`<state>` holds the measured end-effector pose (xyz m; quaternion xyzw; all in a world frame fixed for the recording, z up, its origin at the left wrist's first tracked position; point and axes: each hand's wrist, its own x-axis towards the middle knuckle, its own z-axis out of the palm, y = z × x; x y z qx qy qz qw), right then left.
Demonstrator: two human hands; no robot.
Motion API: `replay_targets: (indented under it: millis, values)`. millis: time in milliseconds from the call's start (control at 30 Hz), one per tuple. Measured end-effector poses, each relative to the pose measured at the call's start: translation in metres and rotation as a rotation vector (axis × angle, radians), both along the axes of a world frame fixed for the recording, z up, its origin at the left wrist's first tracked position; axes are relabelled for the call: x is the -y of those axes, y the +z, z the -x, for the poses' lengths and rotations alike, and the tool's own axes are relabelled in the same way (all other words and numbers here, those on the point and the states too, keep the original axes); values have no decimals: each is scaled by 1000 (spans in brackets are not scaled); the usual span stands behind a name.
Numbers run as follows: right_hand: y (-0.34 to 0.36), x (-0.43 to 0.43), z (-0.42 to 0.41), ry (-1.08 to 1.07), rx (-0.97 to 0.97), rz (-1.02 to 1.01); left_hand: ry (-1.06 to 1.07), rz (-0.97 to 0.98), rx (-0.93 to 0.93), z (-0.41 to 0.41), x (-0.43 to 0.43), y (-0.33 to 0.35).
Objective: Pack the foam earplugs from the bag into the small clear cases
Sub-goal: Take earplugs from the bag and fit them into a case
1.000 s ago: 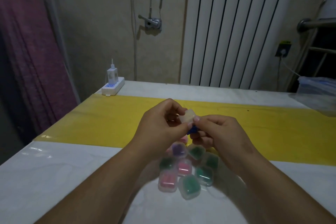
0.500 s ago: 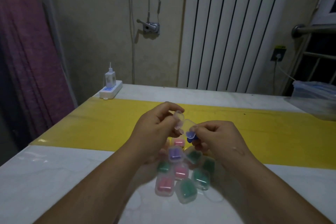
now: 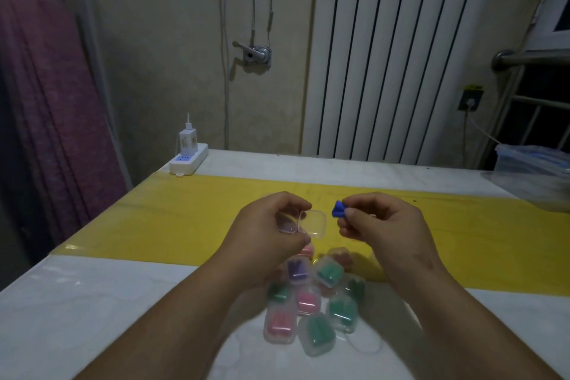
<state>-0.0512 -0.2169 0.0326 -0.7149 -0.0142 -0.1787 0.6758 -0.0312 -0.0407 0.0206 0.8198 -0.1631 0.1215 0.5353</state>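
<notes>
Fingertips [image 3: 350,212] of the right hand [image 3: 379,222] are pinched together on a pair of blue foam earplugs [image 3: 338,212], the blunt ends poking out toward the left. Just beside them, but not touching, the left hand [image 3: 265,234] holds a small clear case [image 3: 311,224] folded open. Its fingers curl round one half while the other half juts out flat toward the plugs. From where I stand I can't say which half is the lid. The step, as I read it, is seating the plugs, and it wants a short sideways carry. The left hand should hold the case level and the plugs should go in lying side by side. I'd squeeze the foam a little first so nothing bulges over the rim or catches at the hinge, then fold the halves together until they meet all round. Under both wrists, a cluster of filled cases [image 3: 311,302] holding pink, green and purple plugs lies on the pale bench [image 3: 92,302] at the edge of its yellow strip [image 3: 185,219]. What may be the bag [image 3: 536,170] sits well apart at the far right, and a power strip [image 3: 188,159] sits at the back left corner.
</notes>
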Motion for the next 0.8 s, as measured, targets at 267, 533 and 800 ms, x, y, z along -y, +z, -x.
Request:
replay_targets:
  millis: [267,533,800]
  values:
    - [-10,-10,3,-34,91,302,14,-17,-8,0,0,-2]
    - [-14,-11,0,-12,116,342,15,-22,-14,-2,0,-3]
    - [-19,-14,-1,-111,221,632,-6,49,-51,-2,0,-3]
